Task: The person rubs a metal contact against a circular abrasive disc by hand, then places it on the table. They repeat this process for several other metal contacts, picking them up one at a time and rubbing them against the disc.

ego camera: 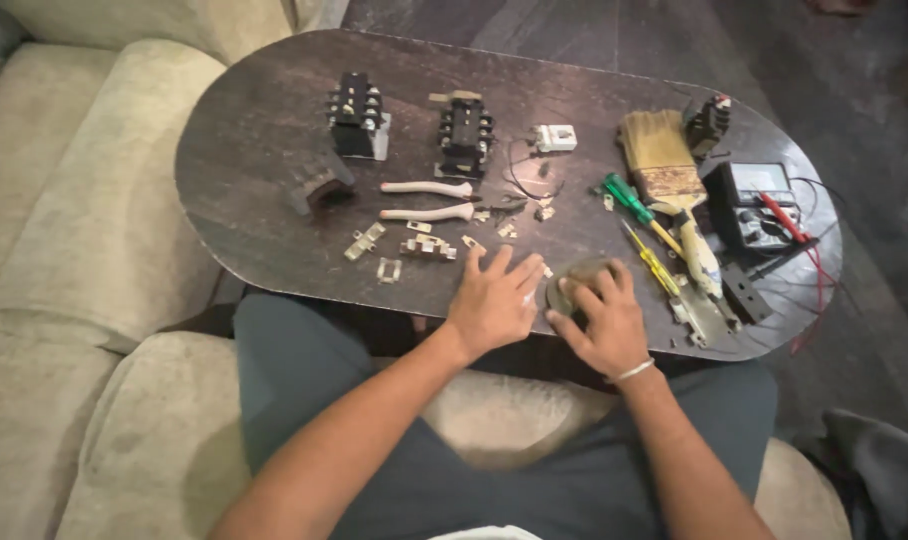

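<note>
At the table's near edge, the right hand [602, 322] gripped a round grey disc [574, 283], while the left hand [492, 298] lay open, flat beside it. Farther off, loose metal clips [406, 245], pliers [429, 200] and two black contactors [410, 125] lay apart, suggesting disassembly done and reassembly pending.

A round, flat, grey-brown disc [574, 285] lies at the worktop's [254, 150] near edge, partly covered by the right hand [604, 320].
</note>
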